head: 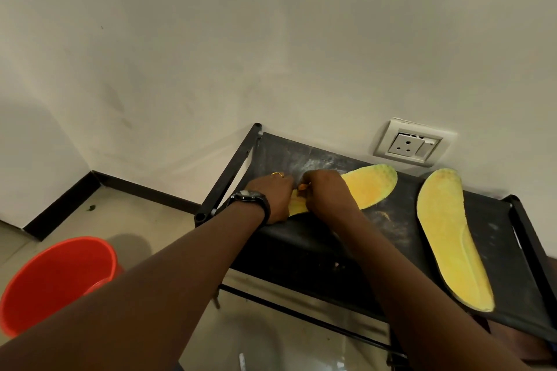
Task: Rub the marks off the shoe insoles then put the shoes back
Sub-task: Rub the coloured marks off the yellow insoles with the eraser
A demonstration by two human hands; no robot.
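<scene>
Head cam, looking down at black shoe rack (388,221) set against wall; top shelf dusty w/ pale smears. Two yellow insoles lie flat on top shelf, well apart. Near insole (372,187) runs across shelf, toe end toward wall socket (411,146), other end under both hands. Second insole (446,238) at R side of shelf, lengthwise front-to-back, untouched. L hand (272,200) lies palm-down on near insole's covered end, pressing it to shelf; fingertips hidden behind R hand, can't tell if they curl. Wristwatch (250,197) on L wrist, gold ring (277,174) on one finger. R hand (327,190) fisted, knuckles up, fingers curled tight and pinching a small orange piece (302,187) against insole surface just beside L hand; what the piece is, too small to tell. Red bucket (60,277) on tiled floor, L of rack, apart from it.
</scene>
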